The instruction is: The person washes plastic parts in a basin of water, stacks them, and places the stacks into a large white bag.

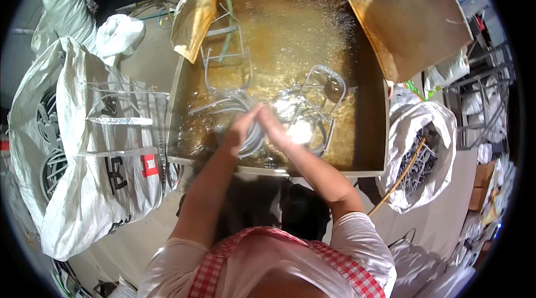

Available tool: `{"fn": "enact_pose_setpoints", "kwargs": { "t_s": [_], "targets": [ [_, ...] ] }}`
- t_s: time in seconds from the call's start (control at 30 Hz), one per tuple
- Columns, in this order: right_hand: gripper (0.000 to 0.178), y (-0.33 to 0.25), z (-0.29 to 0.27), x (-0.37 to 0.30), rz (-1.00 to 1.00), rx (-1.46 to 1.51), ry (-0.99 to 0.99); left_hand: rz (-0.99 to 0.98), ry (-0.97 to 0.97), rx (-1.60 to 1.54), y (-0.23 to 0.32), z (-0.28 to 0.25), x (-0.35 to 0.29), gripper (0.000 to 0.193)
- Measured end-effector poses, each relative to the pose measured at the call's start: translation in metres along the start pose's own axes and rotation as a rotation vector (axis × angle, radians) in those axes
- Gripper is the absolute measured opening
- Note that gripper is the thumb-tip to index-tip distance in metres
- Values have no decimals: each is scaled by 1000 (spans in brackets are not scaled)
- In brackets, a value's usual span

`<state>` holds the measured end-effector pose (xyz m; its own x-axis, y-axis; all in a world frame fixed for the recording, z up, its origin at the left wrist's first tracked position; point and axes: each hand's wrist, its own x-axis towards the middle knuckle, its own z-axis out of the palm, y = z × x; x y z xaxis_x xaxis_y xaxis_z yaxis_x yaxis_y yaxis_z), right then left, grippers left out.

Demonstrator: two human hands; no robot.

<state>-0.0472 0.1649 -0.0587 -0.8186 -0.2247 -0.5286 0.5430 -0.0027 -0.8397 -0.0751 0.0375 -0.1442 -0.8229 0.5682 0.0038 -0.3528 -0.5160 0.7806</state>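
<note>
My left hand (242, 129) and my right hand (273, 129) come together at the fingertips, low in a wide metal tub (375, 119) of brownish water. Between and under them is a bundle of grey curved metal pieces (252, 140), which both hands close around; motion blurs the fingers and hides parts of the grip. To the right of my right hand, a bent metal frame (330, 130) with a rounded top rests in the water. Another metal frame (245, 63) stands in the tub beyond my left hand.
A white woven sack (106, 169) holding dark curved parts stands left of the tub. At the right, an open white sack (441, 175) contains small metal pieces, with a thin stick (399, 178) leaning from it. Stained boards (413, 19) flank the tub's far corners. A green hose (228, 13) dips into the water.
</note>
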Motion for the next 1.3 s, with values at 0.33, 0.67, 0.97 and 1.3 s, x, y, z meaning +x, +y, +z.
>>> {"fn": "enact_pose_setpoints", "kwargs": {
  "t_s": [0.33, 0.67, 0.97, 1.3],
  "targets": [
    [86, -17, 17, -50, -946, -869, 157, -160, 258, -266, 83, 73, -41, 39],
    [61, -92, -21, -35, -1126, -1657, 568, -190, 32, -300, 99, 46, -40, 72],
    [84, -97, -12, 14, -717, -1231, -248, -336, -318, -375, 123, 57, -48, 73],
    [44, -90, -45, 20, -614, -1254, -327, -319, -401, -583, 107, 85, -34, 81]
  ]
}}
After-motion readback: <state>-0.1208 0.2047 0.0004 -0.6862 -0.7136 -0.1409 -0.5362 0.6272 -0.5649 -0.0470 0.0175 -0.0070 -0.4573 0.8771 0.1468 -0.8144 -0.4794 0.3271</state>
